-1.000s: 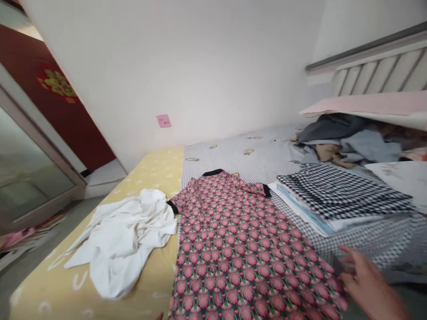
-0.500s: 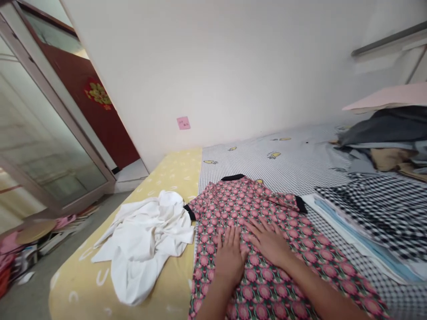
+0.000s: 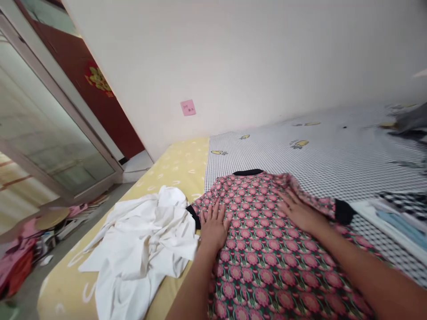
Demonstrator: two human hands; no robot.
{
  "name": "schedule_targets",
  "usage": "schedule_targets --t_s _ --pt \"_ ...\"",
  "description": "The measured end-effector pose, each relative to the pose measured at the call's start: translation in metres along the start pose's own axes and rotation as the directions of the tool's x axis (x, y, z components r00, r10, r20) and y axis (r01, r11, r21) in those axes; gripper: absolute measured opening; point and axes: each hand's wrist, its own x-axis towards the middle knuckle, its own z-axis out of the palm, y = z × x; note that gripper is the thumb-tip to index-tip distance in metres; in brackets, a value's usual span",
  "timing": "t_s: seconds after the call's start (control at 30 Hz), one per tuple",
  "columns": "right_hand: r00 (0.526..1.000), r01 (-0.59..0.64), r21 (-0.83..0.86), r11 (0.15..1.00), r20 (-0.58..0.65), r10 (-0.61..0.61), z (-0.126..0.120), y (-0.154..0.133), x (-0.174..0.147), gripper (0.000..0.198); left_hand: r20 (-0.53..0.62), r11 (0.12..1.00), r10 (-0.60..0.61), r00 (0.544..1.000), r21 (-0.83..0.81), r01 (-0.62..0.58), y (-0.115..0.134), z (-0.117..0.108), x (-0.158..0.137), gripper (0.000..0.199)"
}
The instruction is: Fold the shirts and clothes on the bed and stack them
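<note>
A pink floral dress with a black collar and black sleeve cuffs lies spread on the bed, collar toward the wall. Its lower end runs out of the picture. My left hand rests flat on its left side, close to the left sleeve, fingers spread. On the upper right part, near the right sleeve, my right hand lies flat with its fingers stretched out. Neither hand grips the cloth. Left of the dress, a crumpled white cloth lies on the yellow sheet.
The bed has a yellow sheet on the left and a checked sheet with pineapples on the right. Folded clothes lie at the right. Clothes and books sit on the floor at the left, by a glass door.
My hands have slid apart and up the dress, the left toward the left sleeve, the right toward the right shoulder. The view has turned left and moved closer.
</note>
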Motion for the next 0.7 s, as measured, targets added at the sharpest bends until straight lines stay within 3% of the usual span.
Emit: schedule_targets --t_s 0.1,0.3,0.5,0.57,0.7 --pt "0.990 -0.072 -0.020 0.997 -0.119 0.069 0.009 0.024 0.023 0.067 -0.009 0.999 -0.037 0.999 -0.002 0.037 0.001 0.001 0.007 0.060" --pt "0.983 -0.186 -0.137 0.973 -0.016 0.185 -0.025 0.024 0.027 0.064 -0.107 0.989 -0.112 0.988 0.083 0.121 0.004 0.006 0.011 0.055" --pt "0.876 -0.478 -0.260 0.839 -0.211 0.434 -0.045 -0.001 0.004 0.066 -0.248 0.994 -0.084 0.965 0.047 0.099 -0.002 0.020 0.016 0.057" --pt "0.876 -0.480 -0.303 0.823 -0.224 0.428 -0.040 -0.007 -0.012 0.066 -0.264 0.993 -0.100 0.959 0.037 0.114 -0.002 0.022 0.017 0.057" --pt "0.937 -0.339 -0.363 0.868 -0.210 0.279 -0.022 -0.008 -0.056 0.063 -0.247 0.991 -0.121 0.962 0.020 0.130 0.004 0.017 0.012 0.056"
